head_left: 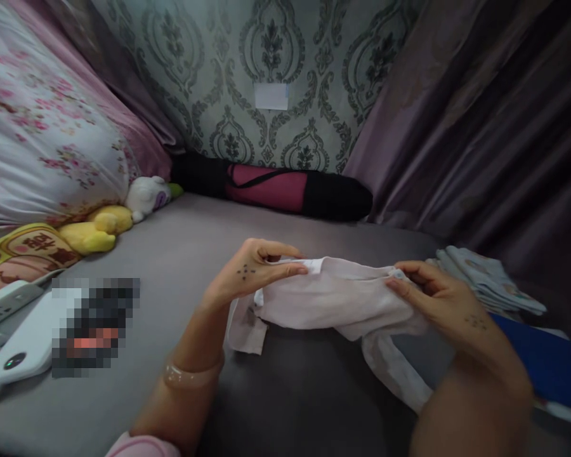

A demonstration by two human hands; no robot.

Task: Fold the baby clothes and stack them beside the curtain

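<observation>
A small pale pink garment (342, 295) hangs between my two hands above the grey bed sheet. My left hand (254, 270) pinches its upper edge between thumb and fingers, right beside a white label (314, 265). At the other end of that edge, my right hand (445, 304) grips it between thumb and forefinger, by a small light-coloured fastening. A narrow strip of the cloth dangles below my left wrist, and a long sleeve-like part droops toward my right forearm. The rest of the garment's shape is folded up and hard to read.
Folded light clothes (485, 279) and a flat blue item (542, 362) lie at right. A black and magenta long bag (266, 187) rests along the wall. Plush toys (99, 228), a power strip (12, 301) and a white device (33, 343) with a blurred-out patch are at left.
</observation>
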